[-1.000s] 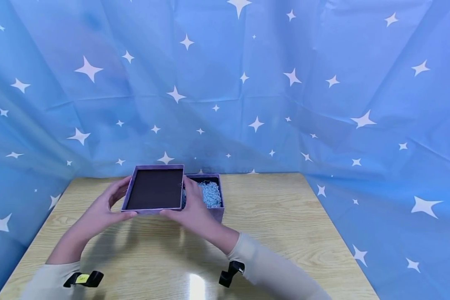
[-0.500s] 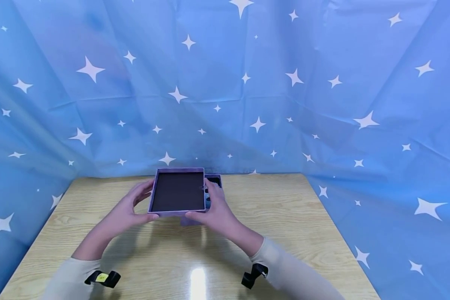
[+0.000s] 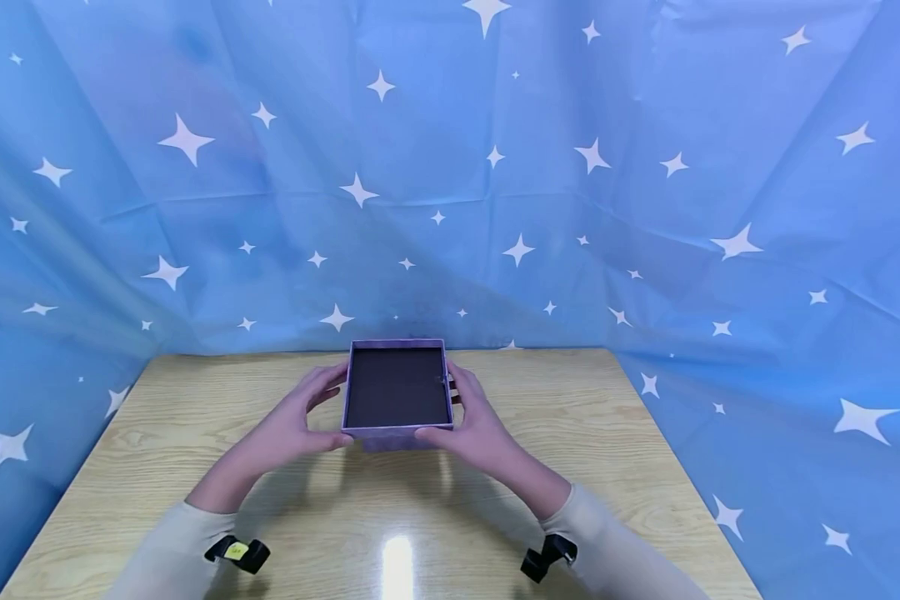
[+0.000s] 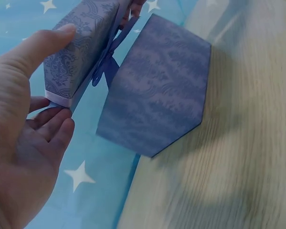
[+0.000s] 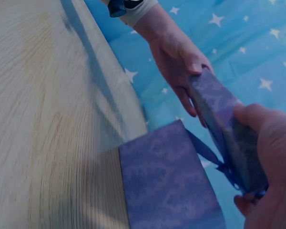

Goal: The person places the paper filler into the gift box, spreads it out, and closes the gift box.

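Observation:
A purple patterned box lid (image 3: 399,387) is held level above a matching box (image 3: 397,445). Its dark inner side faces up, and a ribbon bow (image 4: 105,64) hangs from its underside. My left hand (image 3: 292,421) grips the lid's left edge, thumb along the front wall and fingers at the side. The right hand (image 3: 476,425) grips the right edge in the same way. In the left wrist view a gap separates the lid (image 4: 81,47) from the box (image 4: 157,86). The lid hides the inside of the box in the head view.
The box stands near the back edge of a light wooden table (image 3: 570,417). Behind and beside the table hangs a blue cloth with white stars (image 3: 450,167). Black wrist straps (image 3: 237,552) sit on both sleeves.
Both hands have carried the lid to the right, from beside and partly over the box to directly above it. The blue shredded filling seen earlier in the box is now covered from view.

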`<state>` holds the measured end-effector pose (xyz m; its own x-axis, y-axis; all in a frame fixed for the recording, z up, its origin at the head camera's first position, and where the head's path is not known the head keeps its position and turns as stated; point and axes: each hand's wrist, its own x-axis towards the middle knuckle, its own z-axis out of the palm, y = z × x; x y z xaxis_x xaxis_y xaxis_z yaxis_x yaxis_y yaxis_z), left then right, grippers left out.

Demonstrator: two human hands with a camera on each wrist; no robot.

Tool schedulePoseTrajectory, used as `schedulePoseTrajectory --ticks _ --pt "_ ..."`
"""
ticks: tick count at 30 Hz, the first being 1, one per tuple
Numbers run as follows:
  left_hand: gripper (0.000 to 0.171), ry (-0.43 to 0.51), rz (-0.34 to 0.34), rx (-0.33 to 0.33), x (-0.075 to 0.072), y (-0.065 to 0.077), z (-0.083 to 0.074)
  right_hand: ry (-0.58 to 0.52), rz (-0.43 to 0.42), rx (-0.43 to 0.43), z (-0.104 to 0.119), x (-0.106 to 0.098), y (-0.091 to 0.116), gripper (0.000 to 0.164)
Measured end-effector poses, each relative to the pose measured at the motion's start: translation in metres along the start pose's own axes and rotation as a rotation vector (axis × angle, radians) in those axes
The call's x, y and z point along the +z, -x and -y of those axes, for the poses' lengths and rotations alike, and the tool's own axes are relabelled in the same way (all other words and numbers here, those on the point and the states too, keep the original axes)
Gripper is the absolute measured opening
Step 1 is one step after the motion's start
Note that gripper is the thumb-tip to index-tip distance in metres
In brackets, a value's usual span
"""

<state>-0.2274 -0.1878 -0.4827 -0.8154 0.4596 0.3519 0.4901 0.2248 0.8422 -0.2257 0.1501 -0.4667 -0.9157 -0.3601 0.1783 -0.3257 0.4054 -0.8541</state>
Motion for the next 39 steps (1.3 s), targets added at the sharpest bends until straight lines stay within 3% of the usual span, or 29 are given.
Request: schedulePoseTrajectory --ticks 6,15,20,24,29,32,36,39 --pt "0.113 0.005 0.025 0.003 0.015 -0.008 0.0 0.007 -0.001 0.021 -0.009 -0.016 0.008 0.118" --pt "0.121 -0.035 0.044 -0.098 0.03 -0.009 -0.004 -0.005 -0.003 0.015 -0.018 -0.027 0.016 0.114" --pt "0.115 -0.102 0.01 -0.054 0.032 -0.009 -0.005 -0.01 0.017 -0.021 -0.02 -0.029 0.017 0.114" --pt "0.109 -0.143 -0.026 -0.022 0.031 -0.008 -0.005 -0.003 0.047 -0.102 -0.02 -0.034 0.016 0.116" --pt "0.105 -0.127 -0.069 0.014 0.027 -0.007 -0.006 0.033 0.102 -0.183 -0.022 -0.043 0.014 0.122" --pt "0.101 -0.105 -0.093 0.049 0.025 -0.007 -0.008 0.032 0.075 -0.24 -0.024 -0.045 0.012 0.11" --pt "0.089 -0.095 -0.125 0.106 0.027 -0.007 -0.005 -0.006 -0.041 -0.32 -0.03 -0.041 0.01 0.08" --pt "0.074 -0.097 -0.165 0.11 0.031 -0.008 -0.003 -0.039 -0.117 -0.348 -0.034 -0.038 0.009 0.064"
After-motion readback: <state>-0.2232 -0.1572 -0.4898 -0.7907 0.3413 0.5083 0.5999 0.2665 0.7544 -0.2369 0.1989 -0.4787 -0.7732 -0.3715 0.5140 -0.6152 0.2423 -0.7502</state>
